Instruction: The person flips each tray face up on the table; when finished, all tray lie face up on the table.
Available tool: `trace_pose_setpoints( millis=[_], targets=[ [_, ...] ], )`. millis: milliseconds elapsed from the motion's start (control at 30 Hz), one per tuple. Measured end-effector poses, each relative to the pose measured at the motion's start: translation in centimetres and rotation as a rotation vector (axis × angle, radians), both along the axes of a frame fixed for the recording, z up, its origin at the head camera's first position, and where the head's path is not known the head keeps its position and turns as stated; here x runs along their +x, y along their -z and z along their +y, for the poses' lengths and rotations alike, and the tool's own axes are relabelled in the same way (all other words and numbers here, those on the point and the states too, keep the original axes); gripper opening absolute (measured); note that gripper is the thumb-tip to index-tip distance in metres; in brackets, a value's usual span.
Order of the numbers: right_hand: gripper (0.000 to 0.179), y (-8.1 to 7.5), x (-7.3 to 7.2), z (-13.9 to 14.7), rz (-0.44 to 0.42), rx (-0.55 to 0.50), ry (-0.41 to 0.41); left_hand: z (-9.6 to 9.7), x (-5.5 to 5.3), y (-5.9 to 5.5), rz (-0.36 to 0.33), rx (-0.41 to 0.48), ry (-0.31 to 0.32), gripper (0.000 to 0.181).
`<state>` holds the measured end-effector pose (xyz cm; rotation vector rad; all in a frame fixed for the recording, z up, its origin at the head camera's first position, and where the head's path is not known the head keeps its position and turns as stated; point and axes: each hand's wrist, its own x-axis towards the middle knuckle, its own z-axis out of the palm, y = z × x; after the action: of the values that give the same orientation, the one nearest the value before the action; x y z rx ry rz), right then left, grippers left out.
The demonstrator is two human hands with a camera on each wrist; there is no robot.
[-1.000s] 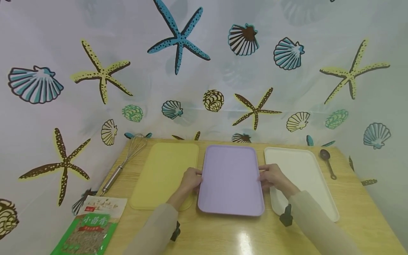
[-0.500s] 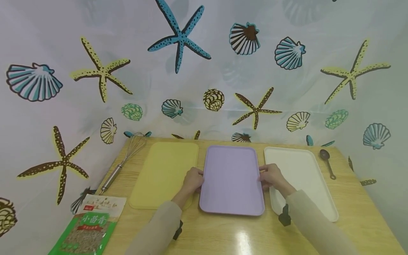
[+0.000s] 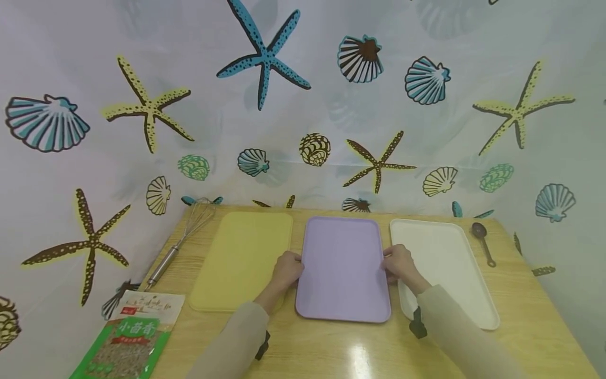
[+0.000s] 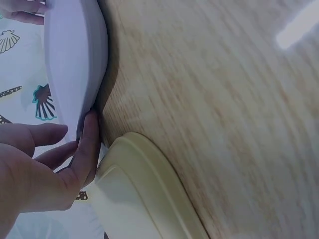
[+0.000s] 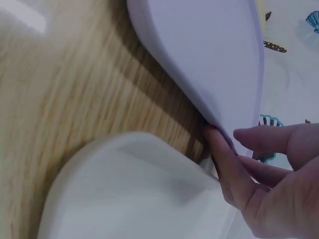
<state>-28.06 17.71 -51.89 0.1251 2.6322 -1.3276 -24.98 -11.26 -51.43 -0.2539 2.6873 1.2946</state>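
Toward the far edge of the table (image 3: pixel 326 350), the purple tray (image 3: pixel 344 269), barely shifted, is still gripped by left hand (image 3: pixel 286 268) and right hand (image 3: pixel 400 261), so positioning seems unfinished.

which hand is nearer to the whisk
Left. The left hand is across the yellow tray from the whisk; the right hand is farther, at the purple tray's right edge.

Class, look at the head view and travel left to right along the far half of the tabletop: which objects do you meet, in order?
Whisk, yellow tray, purple tray, white tray, dark spoon.
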Motion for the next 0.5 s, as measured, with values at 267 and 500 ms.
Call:
trace_pose_setpoints(
  millis=[267,500],
  targets=[
    [0.041,-1.6,0.6,-1.2,0.071,0.266,-0.013,-1.3,0.6,-1.0,0.093,-0.052,0.061,0.033],
    [0.037,-2.9,1.3,-3.4,0.205,0.341,-0.049,-5.6,1.3,-1.3,0.182,-0.042,0.105,0.037]
  ],
)
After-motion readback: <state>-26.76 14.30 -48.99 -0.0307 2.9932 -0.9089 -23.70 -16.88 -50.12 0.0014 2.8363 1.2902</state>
